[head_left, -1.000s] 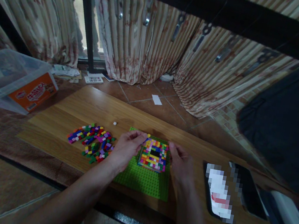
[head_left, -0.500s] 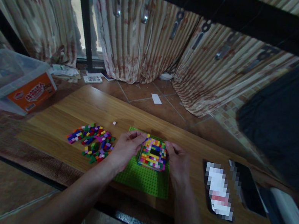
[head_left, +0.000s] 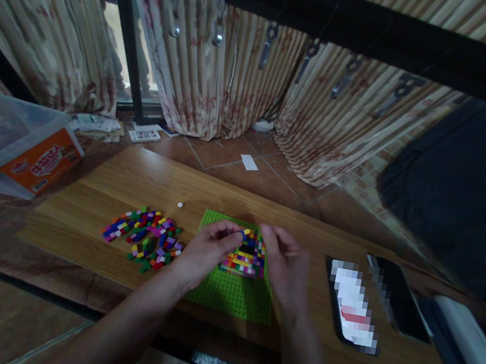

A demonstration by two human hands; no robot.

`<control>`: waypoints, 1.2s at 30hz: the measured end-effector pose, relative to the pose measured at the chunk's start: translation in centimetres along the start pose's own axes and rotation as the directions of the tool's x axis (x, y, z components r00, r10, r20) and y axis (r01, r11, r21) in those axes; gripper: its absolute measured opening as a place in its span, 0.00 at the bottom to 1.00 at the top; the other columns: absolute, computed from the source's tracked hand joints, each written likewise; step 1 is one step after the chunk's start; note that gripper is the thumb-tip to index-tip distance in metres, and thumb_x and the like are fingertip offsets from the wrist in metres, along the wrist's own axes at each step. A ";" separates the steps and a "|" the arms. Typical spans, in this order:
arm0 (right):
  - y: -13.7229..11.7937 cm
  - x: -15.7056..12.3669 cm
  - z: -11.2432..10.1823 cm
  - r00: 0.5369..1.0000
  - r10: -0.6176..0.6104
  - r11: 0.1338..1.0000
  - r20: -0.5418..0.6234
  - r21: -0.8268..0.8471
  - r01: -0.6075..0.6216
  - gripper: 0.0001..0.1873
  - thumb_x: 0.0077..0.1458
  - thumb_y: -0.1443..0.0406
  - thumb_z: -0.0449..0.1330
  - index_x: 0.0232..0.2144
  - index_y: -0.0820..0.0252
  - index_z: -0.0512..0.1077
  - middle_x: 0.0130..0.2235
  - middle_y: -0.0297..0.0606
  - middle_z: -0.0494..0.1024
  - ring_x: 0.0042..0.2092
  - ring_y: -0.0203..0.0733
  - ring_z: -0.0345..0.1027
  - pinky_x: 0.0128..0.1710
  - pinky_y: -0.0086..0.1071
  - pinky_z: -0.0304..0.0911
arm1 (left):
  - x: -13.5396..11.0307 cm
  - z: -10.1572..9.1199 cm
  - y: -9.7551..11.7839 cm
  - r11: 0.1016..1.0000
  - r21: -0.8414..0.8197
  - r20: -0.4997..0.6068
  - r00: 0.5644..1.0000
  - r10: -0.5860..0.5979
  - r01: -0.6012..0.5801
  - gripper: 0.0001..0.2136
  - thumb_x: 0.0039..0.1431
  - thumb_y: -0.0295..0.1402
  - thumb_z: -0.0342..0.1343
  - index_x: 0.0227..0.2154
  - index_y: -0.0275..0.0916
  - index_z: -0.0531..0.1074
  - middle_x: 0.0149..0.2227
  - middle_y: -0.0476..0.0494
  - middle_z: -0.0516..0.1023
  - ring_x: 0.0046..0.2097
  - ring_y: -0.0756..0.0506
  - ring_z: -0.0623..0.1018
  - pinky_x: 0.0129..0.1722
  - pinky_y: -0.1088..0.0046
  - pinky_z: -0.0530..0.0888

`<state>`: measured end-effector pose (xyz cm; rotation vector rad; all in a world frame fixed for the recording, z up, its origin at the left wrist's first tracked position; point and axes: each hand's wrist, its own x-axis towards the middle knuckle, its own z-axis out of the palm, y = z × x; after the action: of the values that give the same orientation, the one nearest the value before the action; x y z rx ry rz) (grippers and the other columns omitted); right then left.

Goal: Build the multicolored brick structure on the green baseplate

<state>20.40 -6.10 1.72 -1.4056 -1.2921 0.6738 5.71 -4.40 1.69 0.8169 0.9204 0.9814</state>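
Observation:
A hollow square block of many-coloured toy bricks (head_left: pixel 243 266) stands on a green studded baseplate (head_left: pixel 227 298), with a dark opening in its middle. My left hand (head_left: pixel 212 252) is at its far left corner, thumb and forefinger pinched on a small yellow and blue brick piece (head_left: pixel 246 232) over the far side. At the block's right side is my right hand (head_left: pixel 284 255), its thumb and forefinger closed together near the far right corner. Whatever it may hold is too small to make out. The hands hide parts of the block's far edge and sides.
Loose coloured bricks (head_left: pixel 144 233) lie heaped left of the baseplate on the wooden table (head_left: pixel 95 193). One white brick (head_left: pixel 180 204) sits apart. A clear plastic bin (head_left: pixel 1 139) stands at far left. Two phone-like devices (head_left: pixel 352 308) (head_left: pixel 401 298) lie at right.
My left fingertips have moved rightward over the block's far side with the small yellow and blue piece. My right fingers have shifted slightly toward them. The view has shifted a little.

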 end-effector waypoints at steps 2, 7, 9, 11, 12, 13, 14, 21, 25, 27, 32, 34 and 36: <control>-0.4 -0.2 0.3 0.996 0.031 0.999 0.078 0.022 -0.033 0.12 0.53 0.56 0.59 0.32 0.57 0.78 0.32 0.36 0.79 0.35 0.41 0.71 0.36 0.32 0.64 | -0.1 0.1 0.0 1.000 0.017 0.025 1.000 0.011 -0.011 0.13 0.44 0.38 0.65 0.30 0.35 0.74 0.23 0.52 0.70 0.23 0.56 0.62 0.22 0.80 0.58; -0.7 -0.4 0.5 0.983 0.125 0.987 0.132 0.087 -0.137 0.11 0.51 0.57 0.60 0.28 0.58 0.77 0.29 0.34 0.79 0.31 0.38 0.70 0.33 0.31 0.63 | -0.3 0.2 0.1 1.000 0.009 0.070 0.998 0.004 -0.004 0.13 0.44 0.37 0.65 0.31 0.34 0.74 0.27 0.50 0.72 0.26 0.55 0.65 0.24 0.80 0.60; -1.0 -0.4 0.5 0.979 0.146 0.981 0.145 0.108 -0.163 0.11 0.50 0.58 0.60 0.28 0.59 0.77 0.28 0.34 0.78 0.31 0.38 0.69 0.32 0.30 0.62 | -0.3 0.2 0.1 1.000 -0.012 0.087 0.996 0.001 0.000 0.13 0.44 0.37 0.65 0.30 0.34 0.74 0.26 0.50 0.71 0.26 0.55 0.66 0.25 0.80 0.61; -1.2 -0.4 0.5 0.974 0.164 0.973 0.154 0.139 -0.185 0.11 0.49 0.58 0.61 0.26 0.60 0.77 0.27 0.34 0.78 0.30 0.37 0.69 0.31 0.30 0.62 | -0.3 0.2 0.0 1.000 -0.031 0.100 0.995 0.004 -0.001 0.13 0.43 0.38 0.66 0.29 0.34 0.74 0.25 0.50 0.71 0.26 0.55 0.65 0.24 0.80 0.60; -1.3 -0.5 0.5 0.972 0.173 0.967 0.159 0.162 -0.198 0.11 0.49 0.58 0.61 0.26 0.60 0.77 0.26 0.34 0.77 0.29 0.37 0.68 0.31 0.30 0.62 | -0.3 0.2 0.0 0.999 -0.037 0.104 0.995 0.004 -0.001 0.13 0.42 0.38 0.66 0.29 0.34 0.74 0.24 0.51 0.70 0.25 0.55 0.65 0.24 0.80 0.59; -1.3 -0.5 0.5 0.970 0.180 0.960 0.166 0.186 -0.210 0.11 0.48 0.58 0.62 0.26 0.60 0.77 0.26 0.34 0.77 0.28 0.37 0.68 0.30 0.30 0.62 | -0.2 0.2 -0.1 0.999 -0.040 0.107 0.994 0.000 0.004 0.14 0.42 0.38 0.66 0.29 0.34 0.74 0.24 0.51 0.69 0.24 0.55 0.64 0.23 0.80 0.58; -1.3 -0.5 0.5 0.968 0.184 0.954 0.171 0.205 -0.217 0.11 0.48 0.57 0.62 0.26 0.60 0.77 0.25 0.34 0.77 0.28 0.36 0.67 0.29 0.30 0.61 | -0.2 0.2 -0.1 0.999 -0.044 0.114 0.993 -0.009 0.014 0.14 0.42 0.38 0.66 0.29 0.34 0.74 0.23 0.52 0.69 0.23 0.56 0.63 0.22 0.80 0.57; -0.6 0.0 -0.8 0.987 0.158 0.977 0.018 0.141 -0.159 0.10 0.47 0.58 0.62 0.26 0.58 0.78 0.25 0.33 0.77 0.28 0.38 0.67 0.31 0.32 0.63 | 0.1 -1.0 0.6 0.993 -0.109 0.050 0.998 -0.032 0.037 0.14 0.39 0.37 0.68 0.27 0.34 0.74 0.23 0.51 0.68 0.22 0.57 0.61 0.20 0.81 0.55; 0.2 0.2 -1.4 0.999 0.049 0.996 -0.016 -0.073 -0.050 0.10 0.48 0.58 0.62 0.27 0.57 0.78 0.32 0.38 0.79 0.35 0.43 0.70 0.37 0.36 0.64 | 0.6 -2.0 1.3 0.994 -0.106 -0.116 0.993 0.014 -0.027 0.13 0.38 0.36 0.68 0.23 0.34 0.72 0.23 0.50 0.69 0.21 0.58 0.59 0.18 0.82 0.53; 0.6 0.2 -1.4 0.999 -0.002 0.985 0.034 -0.170 0.007 0.10 0.49 0.58 0.61 0.27 0.56 0.78 0.33 0.38 0.78 0.36 0.43 0.70 0.36 0.36 0.63 | 0.7 -2.3 1.5 0.994 -0.105 -0.132 0.991 0.022 -0.036 0.13 0.37 0.36 0.68 0.22 0.34 0.72 0.23 0.50 0.69 0.21 0.58 0.59 0.17 0.83 0.53; 1.6 0.1 -0.4 0.993 -0.102 0.944 0.059 -0.309 0.115 0.08 0.50 0.59 0.62 0.26 0.53 0.79 0.39 0.39 0.74 0.43 0.45 0.68 0.44 0.40 0.61 | 0.5 -2.0 1.2 0.992 -0.121 -0.097 0.995 0.013 -0.025 0.13 0.39 0.36 0.68 0.23 0.33 0.72 0.23 0.50 0.69 0.21 0.58 0.60 0.17 0.83 0.53; 2.0 0.1 0.0 0.988 -0.140 0.928 0.059 -0.340 0.151 0.07 0.49 0.59 0.63 0.26 0.52 0.79 0.41 0.39 0.73 0.45 0.46 0.67 0.47 0.42 0.60 | 0.4 -1.9 1.2 0.992 -0.121 -0.094 0.996 0.008 -0.020 0.13 0.39 0.37 0.68 0.23 0.33 0.72 0.23 0.50 0.69 0.21 0.58 0.60 0.17 0.83 0.52; 2.4 0.2 0.3 0.985 -0.164 0.920 0.060 -0.351 0.174 0.06 0.49 0.59 0.63 0.27 0.51 0.79 0.42 0.39 0.73 0.46 0.46 0.66 0.48 0.43 0.59 | 0.4 -1.9 1.2 0.994 -0.112 -0.093 0.996 0.005 -0.016 0.13 0.38 0.36 0.68 0.23 0.33 0.72 0.23 0.51 0.69 0.20 0.58 0.60 0.17 0.82 0.52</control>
<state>20.96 -5.50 -0.55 -1.5515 -1.5961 0.3540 3.68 -3.35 1.91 0.6866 0.9319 1.0777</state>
